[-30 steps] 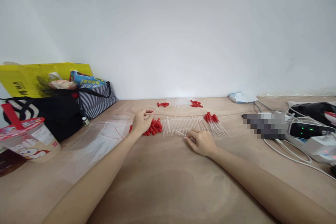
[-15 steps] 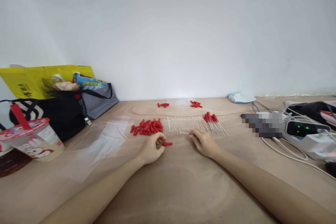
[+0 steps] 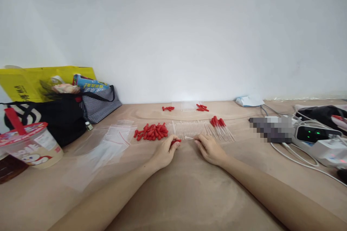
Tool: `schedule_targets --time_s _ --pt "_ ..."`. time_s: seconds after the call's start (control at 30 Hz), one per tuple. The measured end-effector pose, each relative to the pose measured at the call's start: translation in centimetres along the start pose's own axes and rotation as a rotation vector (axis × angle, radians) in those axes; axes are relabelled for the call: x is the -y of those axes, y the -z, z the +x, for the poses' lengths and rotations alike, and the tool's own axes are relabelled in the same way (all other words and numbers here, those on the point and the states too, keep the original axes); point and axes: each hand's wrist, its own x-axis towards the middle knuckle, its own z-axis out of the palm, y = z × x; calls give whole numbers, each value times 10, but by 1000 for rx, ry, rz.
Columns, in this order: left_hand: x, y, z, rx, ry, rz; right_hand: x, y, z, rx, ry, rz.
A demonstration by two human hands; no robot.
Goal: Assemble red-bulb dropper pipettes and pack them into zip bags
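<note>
Cap (red) and tube in fingers

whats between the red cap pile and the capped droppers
In the head view, a row of clear tubes lies side by side between the red cap pile and the capped droppers.

1. The room is bright, with soft, even light all over.
2. A pale glow sits low on the white wall, just above the table.
3. The left hand and right hand cast only faint shadows.
4. The red cap looks sharp; the clear tube is hard to see.
5. The edges look stretched, and 1 patch is blurred into squares.
</note>
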Motion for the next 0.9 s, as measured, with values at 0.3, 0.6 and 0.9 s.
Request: schedule_targets --time_s 0.3,0.6,0.9 --pt "5 -1 -3 74 -43 -68 10 0 2 59 84 -36" --pt "2 0 -3 59 -37 -64 10 0 2 24 82 -20" --pt "1 -1 -3 53 -20 -91 12 -1 1 65 112 2"
